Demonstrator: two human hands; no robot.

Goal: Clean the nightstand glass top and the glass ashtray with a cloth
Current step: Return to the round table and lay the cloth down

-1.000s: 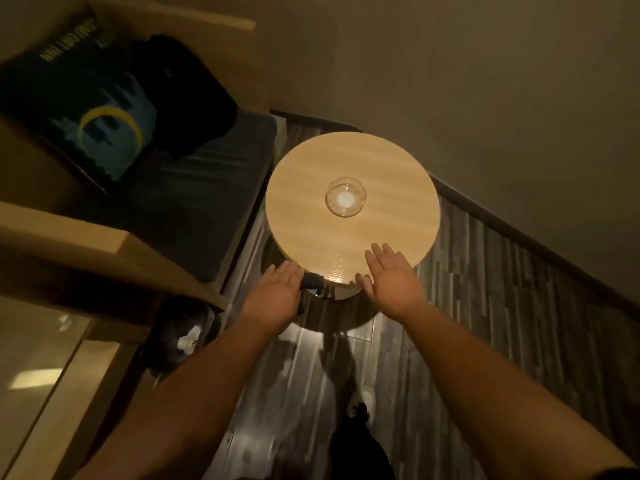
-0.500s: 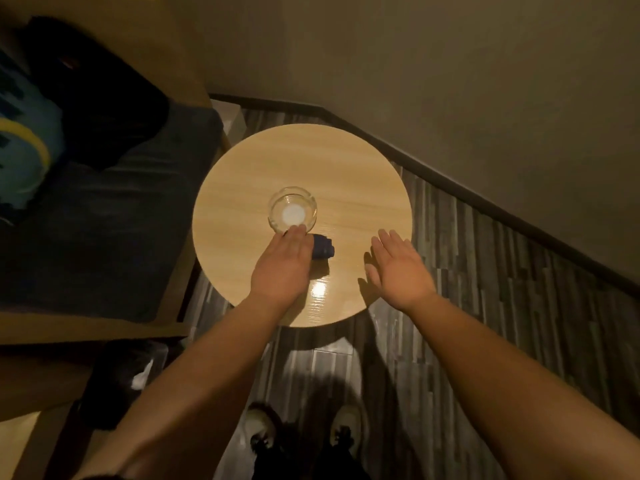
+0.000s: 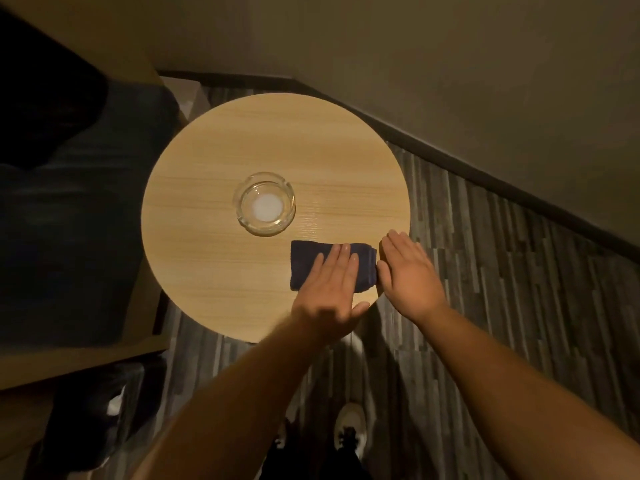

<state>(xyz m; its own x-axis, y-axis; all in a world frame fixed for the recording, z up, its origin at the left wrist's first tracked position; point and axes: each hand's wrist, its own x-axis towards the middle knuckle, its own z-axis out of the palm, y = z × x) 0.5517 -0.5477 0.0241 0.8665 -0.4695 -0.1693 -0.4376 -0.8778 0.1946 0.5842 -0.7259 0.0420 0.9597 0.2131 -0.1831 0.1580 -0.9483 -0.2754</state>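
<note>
You have one dark cloth (image 3: 304,261) lying on the round nightstand top (image 3: 214,161), just beside the one glass ashtray (image 3: 266,203) at its centre. Your left hand (image 3: 329,292) presses it flat-fingered; your right hand (image 3: 408,275) rests released alongside.

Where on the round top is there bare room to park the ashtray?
Free: the far arc behind the glass ashtray, and the whole left half of the round tabletop toward the dark seat cushion. Crowded: the near-right edge, where the left hand presses the dark blue cloth and the right hand lies.
</note>
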